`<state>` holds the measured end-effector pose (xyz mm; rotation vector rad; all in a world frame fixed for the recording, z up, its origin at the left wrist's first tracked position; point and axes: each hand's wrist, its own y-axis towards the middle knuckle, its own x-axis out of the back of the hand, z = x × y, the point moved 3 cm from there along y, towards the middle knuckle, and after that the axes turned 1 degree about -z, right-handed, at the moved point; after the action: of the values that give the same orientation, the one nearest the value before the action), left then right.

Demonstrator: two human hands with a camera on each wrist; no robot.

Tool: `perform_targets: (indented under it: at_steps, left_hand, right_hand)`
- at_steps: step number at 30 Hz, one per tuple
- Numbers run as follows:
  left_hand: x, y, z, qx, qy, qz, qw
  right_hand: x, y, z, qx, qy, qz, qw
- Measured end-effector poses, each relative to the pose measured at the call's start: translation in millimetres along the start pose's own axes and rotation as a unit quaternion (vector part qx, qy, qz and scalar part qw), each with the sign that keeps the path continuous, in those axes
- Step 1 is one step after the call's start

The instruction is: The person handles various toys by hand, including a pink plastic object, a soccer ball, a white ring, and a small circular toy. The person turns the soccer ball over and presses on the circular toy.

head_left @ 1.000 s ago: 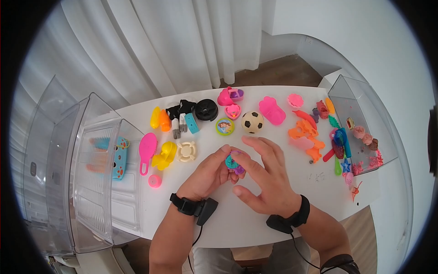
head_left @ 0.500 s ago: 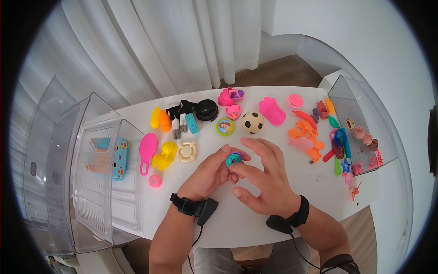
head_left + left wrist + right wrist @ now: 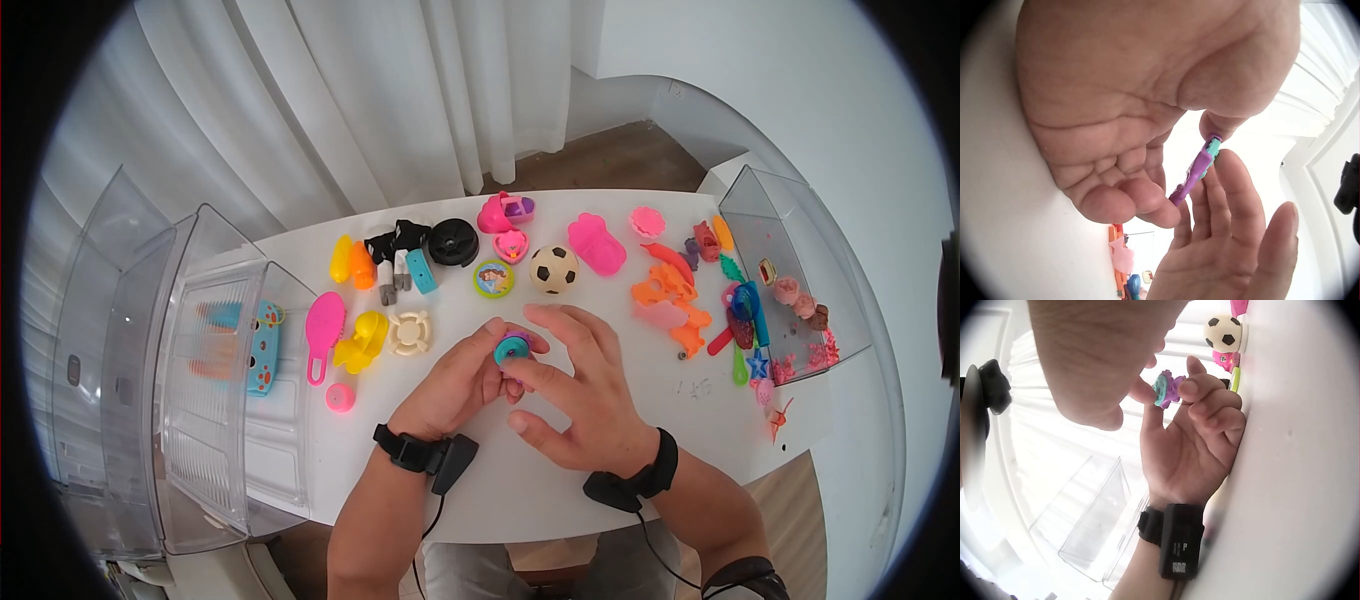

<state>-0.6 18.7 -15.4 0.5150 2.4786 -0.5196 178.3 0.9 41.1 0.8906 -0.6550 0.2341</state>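
A small purple and teal toy (image 3: 511, 350) is held above the table by the left hand (image 3: 459, 378), between its thumb and curled fingers. In the left wrist view the toy (image 3: 1196, 170) appears edge-on, a purple layer against a teal one. The right hand (image 3: 588, 395) has its fingers extended, and its index fingertip touches the teal side; its thumb stands apart. From the right wrist view, the toy (image 3: 1167, 389) shows a round teal part on a purple shaped part. The left hand's fingers cover some of its edge.
Behind the hands lie a soccer ball (image 3: 554, 268), a green-rimmed disc (image 3: 494, 278) and a black round piece (image 3: 453, 242). A pink brush (image 3: 323, 332) and yellow toy (image 3: 362, 341) are leftward, near clear bins (image 3: 203, 400). Orange toys (image 3: 668, 290) and a clear box (image 3: 800, 340) stand right.
The right index finger has moved down off the toy's face to its lower edge, exposing the teal round part. The left hand has stayed nearly in place.
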Motion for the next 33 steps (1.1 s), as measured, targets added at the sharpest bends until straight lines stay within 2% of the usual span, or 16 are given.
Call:
perform_targets:
  at_steps: [3, 15, 17, 20, 23, 27, 29, 33]
  left_hand:
    - [-3.6, -1.0, -2.6, -0.002, 0.009, -0.006, 1.0]
    - [-1.4, -0.7, 0.1, 0.001, -0.002, -0.004, 1.0]
    - [-2.5, -1.1, -0.6, 0.001, -0.001, -0.005, 1.0]
    - [-4.3, -1.6, -2.5, -0.002, 0.009, -0.016, 1.0]
    - [-0.2, 0.1, 0.1, -0.002, 0.007, 0.005, 1.0]
    - [0.2, 0.0, 0.2, 0.001, 0.002, 0.004, 1.0]
    - [-1.7, -0.6, -1.3, -0.002, 0.008, 0.004, 1.0]
    - [1.4, 0.1, 1.2, 0.0, -0.002, 0.006, 1.0]
  right_hand:
    - [0.3, -0.9, -0.6, 0.026, 0.004, 0.002, 1.0]
    - [-0.1, -0.7, -1.1, -0.005, 0.002, -0.004, 1.0]
    - [1.0, 1.1, 1.2, 0.007, -0.002, 0.018, 1.0]
    - [0.3, -1.4, -1.2, 0.03, 0.003, 0.003, 1.0]
    - [0.7, -0.7, -0.9, -0.008, 0.005, -0.012, 1.0]
    - [-0.2, -0.6, -1.2, -0.003, 0.004, -0.002, 1.0]
    - [0.1, -1.6, -1.4, 0.026, 0.007, 0.002, 1.0]
    - [1.1, -0.5, -0.1, 0.001, 0.003, -0.006, 1.0]
